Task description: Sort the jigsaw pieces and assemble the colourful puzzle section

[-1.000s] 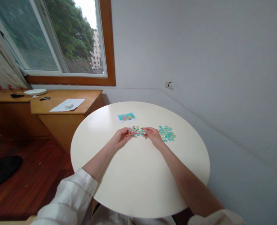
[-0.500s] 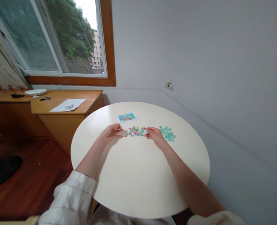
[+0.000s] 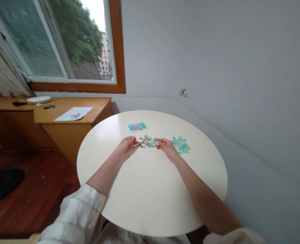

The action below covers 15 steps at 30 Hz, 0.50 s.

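A loose pile of small multicoloured jigsaw puzzle pieces (image 3: 148, 141) lies on the round white table (image 3: 150, 189), between my two hands. My left hand (image 3: 128, 145) is at the pile's left edge, fingers curved and thumb a little apart, touching the outer pieces. At the right edge, my right hand (image 3: 167, 147) has its thumb and fingers bent together around what looks like a puzzle piece; its fingertips are partly hidden among the others. Just right of that hand is a second pile of turquoise-green puzzle pieces (image 3: 181, 145). Behind the left hand lies a picture card (image 3: 137, 127) with cartoon figures on blue.
A wooden desk (image 3: 71, 132) stands to the left, bearing a white paper sheet (image 3: 63, 117) with a small white block (image 3: 75, 115), and a white plate (image 3: 39, 99). A window (image 3: 76, 44) is above it. The wall (image 3: 216, 84) borders the table's far right side.
My left hand has moved right, its fingers drawing closer together, and the pile's left edge has shifted inward. My right hand has stayed nearly in place.
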Each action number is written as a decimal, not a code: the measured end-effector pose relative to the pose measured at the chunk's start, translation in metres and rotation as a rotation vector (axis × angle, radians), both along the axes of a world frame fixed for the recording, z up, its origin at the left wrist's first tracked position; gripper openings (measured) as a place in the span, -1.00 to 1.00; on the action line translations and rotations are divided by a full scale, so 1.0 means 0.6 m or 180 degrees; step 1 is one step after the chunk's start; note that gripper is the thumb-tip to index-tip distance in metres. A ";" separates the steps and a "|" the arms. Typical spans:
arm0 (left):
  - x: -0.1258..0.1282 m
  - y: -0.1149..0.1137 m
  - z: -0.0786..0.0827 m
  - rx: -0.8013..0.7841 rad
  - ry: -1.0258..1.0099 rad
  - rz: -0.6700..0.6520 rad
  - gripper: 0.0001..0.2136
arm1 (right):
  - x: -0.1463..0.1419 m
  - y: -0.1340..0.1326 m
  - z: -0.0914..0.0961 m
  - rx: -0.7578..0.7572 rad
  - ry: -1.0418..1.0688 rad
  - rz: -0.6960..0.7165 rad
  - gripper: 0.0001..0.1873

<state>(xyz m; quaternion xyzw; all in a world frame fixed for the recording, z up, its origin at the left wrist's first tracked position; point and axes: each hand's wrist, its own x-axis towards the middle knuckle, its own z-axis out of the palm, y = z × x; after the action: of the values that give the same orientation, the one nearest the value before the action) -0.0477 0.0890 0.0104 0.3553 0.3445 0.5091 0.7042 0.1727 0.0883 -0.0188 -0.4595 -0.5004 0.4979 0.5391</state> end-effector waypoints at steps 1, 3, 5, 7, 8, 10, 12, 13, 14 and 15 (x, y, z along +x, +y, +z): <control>-0.001 0.001 -0.002 0.0049 0.0032 0.0043 -0.87 | 0.000 -0.001 0.001 -0.0023 0.0033 -0.0016 -0.71; -0.003 0.004 -0.005 0.0136 0.0116 0.0119 -0.84 | 0.001 -0.003 0.003 -0.0049 0.0080 -0.0033 -0.73; -0.004 0.006 -0.007 0.0203 0.0197 0.0144 -0.83 | 0.001 -0.006 0.005 -0.0053 0.0105 -0.0018 -0.72; -0.002 0.004 -0.007 0.0243 0.0266 0.0124 -0.84 | 0.001 -0.008 0.008 -0.0058 0.0131 0.0009 -0.71; -0.001 0.003 -0.007 0.0251 0.0307 0.0100 -0.85 | 0.001 -0.009 0.010 -0.0061 0.0149 0.0023 -0.69; 0.002 0.000 -0.006 0.0269 0.0380 0.0050 -0.86 | 0.000 -0.010 0.011 -0.0066 0.0186 0.0047 -0.67; 0.004 -0.002 -0.006 0.0274 0.0432 0.0004 -0.87 | 0.000 -0.010 0.012 -0.0058 0.0211 0.0060 -0.65; 0.005 -0.002 -0.006 0.0267 0.0450 -0.0010 -0.87 | -0.001 -0.010 0.011 -0.0054 0.0214 0.0067 -0.64; 0.006 -0.001 -0.007 0.0251 0.0467 -0.0023 -0.88 | -0.001 -0.009 0.011 -0.0054 0.0211 0.0069 -0.63; 0.006 -0.001 -0.007 0.0227 0.0482 -0.0033 -0.88 | -0.001 -0.009 0.010 -0.0054 0.0204 0.0074 -0.62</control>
<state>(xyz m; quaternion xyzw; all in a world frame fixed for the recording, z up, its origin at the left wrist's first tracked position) -0.0442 0.0886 0.0059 0.4194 0.3766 0.4891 0.6656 0.1724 0.0829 -0.0126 -0.4420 -0.4840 0.5228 0.5450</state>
